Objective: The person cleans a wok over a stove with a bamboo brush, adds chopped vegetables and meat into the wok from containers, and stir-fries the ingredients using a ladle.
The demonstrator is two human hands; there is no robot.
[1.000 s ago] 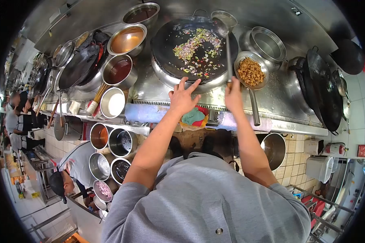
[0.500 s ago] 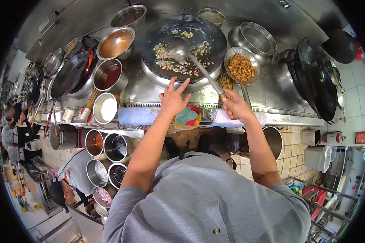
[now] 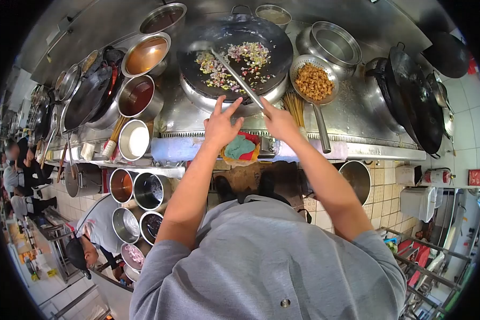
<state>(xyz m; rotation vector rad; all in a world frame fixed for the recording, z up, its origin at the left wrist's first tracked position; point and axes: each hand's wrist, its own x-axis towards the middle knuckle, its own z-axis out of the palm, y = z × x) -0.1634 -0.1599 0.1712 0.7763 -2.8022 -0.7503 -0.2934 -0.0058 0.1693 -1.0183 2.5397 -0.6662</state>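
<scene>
I have the bare left hand (image 3: pixel 223 129) at the near rim of a wide, round, black metal wok (image 3: pixel 250 32), its fingers spread and the fingertips at the edge; I can't tell how firmly they press. The bare right hand (image 3: pixel 280 124) is closed around the handle end of a long steel ladle (image 3: pixel 239 78), which slants forward and left across the wok. Its bowl is blurred on my feed over the wok's left part, so I can't tell whether it touches the metal. The chopped purple, white and green pieces (image 3: pixel 249 53) lie scattered inside the wok, mostly toward the middle and near side.

The wok sits on a shiny steel counter (image 3: pixel 357 114), with a slotted strip along its front. To its right I see a perforated steel strainer (image 3: pixel 306 61) full of browned chunks, and a bundle of thin tan sticks (image 3: pixel 295 106) just beside it. On the left stands a steel bowl of amber liquid (image 3: pixel 164 65). A crumpled green, red and yellow cloth (image 3: pixel 240 148) lies at the front edge between the forearms.

Farther right leans a second large black wok (image 3: pixel 416 96) near a white tiled wall (image 3: pixel 461 112). Below runs a beige tiled floor (image 3: pixel 376 202), and at lower left a co-worker in a light top (image 3: pixel 98 224) bends beside several steel pots.
</scene>
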